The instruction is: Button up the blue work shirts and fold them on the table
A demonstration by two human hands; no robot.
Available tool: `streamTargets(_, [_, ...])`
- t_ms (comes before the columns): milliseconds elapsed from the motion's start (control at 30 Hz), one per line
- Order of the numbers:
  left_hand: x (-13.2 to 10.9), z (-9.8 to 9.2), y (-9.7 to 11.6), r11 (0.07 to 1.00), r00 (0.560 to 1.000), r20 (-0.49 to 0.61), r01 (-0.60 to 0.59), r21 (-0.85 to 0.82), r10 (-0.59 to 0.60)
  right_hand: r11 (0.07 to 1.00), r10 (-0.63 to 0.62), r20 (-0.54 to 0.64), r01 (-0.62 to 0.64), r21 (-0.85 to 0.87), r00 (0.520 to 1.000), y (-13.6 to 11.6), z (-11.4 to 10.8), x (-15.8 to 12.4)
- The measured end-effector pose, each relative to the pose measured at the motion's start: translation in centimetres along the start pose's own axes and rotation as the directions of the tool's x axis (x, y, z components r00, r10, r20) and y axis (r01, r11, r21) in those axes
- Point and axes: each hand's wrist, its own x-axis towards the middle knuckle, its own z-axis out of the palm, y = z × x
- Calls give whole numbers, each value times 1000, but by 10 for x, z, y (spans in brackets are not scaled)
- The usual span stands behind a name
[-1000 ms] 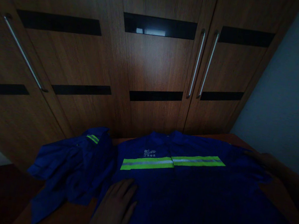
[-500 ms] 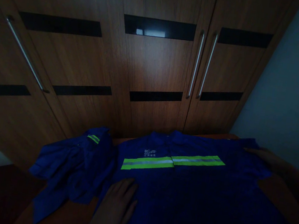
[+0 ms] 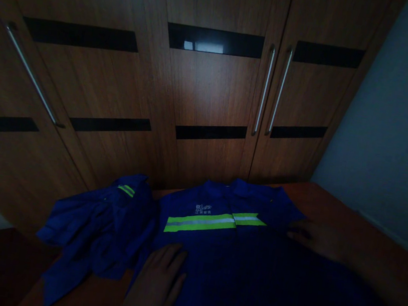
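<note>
A blue work jacket (image 3: 208,255) lies front up, with a collar, a white chest logo and a yellow-green reflective band. Its right-hand side is folded inward and covers the outer end of the band. My right hand (image 3: 313,238) is at that folded side, fingers curled on the cloth; the fingertips are dim. Flat on the jacket's left part rests my left hand (image 3: 159,281), fingers stretched out. A second blue garment (image 3: 102,230) with a small reflective stripe lies crumpled to the left. The jacket's lower part is lost in shadow.
The garments lie on a reddish-brown wooden surface (image 3: 336,212). Behind it stands a wooden wardrobe (image 3: 213,88) with dark inlays and long metal handles (image 3: 264,90). A pale wall (image 3: 391,139) borders the right side. The light is dim.
My right hand has moved left and nearer from the outer sleeve, bringing the jacket's right side inward. The wooden surface beneath now shows there. My left hand has stayed in place.
</note>
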Motion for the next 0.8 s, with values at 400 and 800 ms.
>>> streamTargets(400, [-2,-1,4,999,1000,19,25,-20,-25,979,-64,-142,34,-202,988,31,80,-7])
streamTargets(800, [17,-50,-48,953,886,-364,303,-14,-287,983,-4,-146,-23,-181,989,34,52,17])
